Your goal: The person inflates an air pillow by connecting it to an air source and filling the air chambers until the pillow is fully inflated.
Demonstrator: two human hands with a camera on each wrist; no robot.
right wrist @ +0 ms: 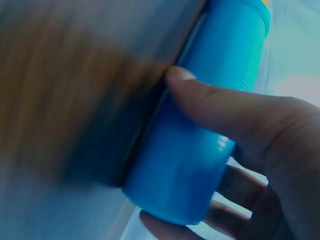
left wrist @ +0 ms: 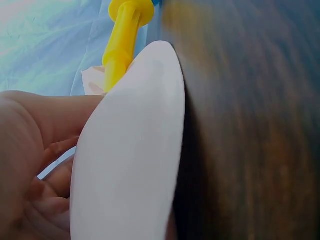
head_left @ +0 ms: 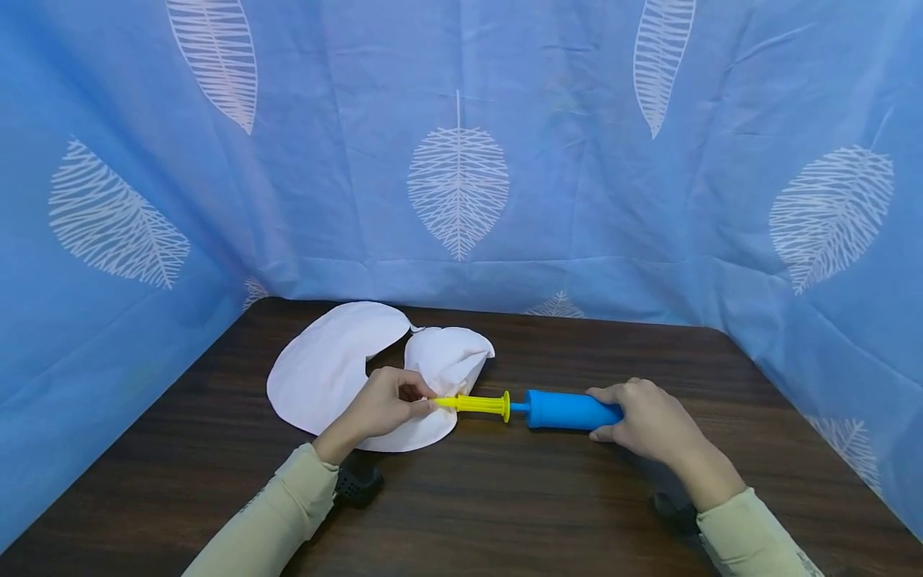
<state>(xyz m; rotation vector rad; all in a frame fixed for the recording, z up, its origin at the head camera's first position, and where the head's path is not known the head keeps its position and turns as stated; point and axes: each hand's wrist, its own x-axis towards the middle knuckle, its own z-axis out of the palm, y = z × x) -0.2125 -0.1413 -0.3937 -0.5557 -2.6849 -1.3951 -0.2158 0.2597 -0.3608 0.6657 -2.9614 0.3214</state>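
Note:
A white U-shaped inflatable neck pillow (head_left: pixel 324 361) lies on the table, its right arm creased and slack. My left hand (head_left: pixel 387 403) pinches the pillow's material around the tip of a yellow nozzle (head_left: pixel 481 405); the valve itself is hidden by the fingers. In the left wrist view the white pillow edge (left wrist: pixel 135 145) covers part of that hand. The nozzle belongs to a hand pump with a blue barrel (head_left: pixel 566 409), lying level to the right. My right hand (head_left: pixel 642 417) grips the barrel's far right end, thumb on the near side, as the right wrist view also shows.
Everything rests on a dark wood-grain table (head_left: pixel 519 505). A blue curtain (head_left: pixel 562 184) with white leaf prints hangs behind it and along both sides. Dark wrist devices (head_left: pixel 358 485) sit under the sleeves, close to the tabletop.

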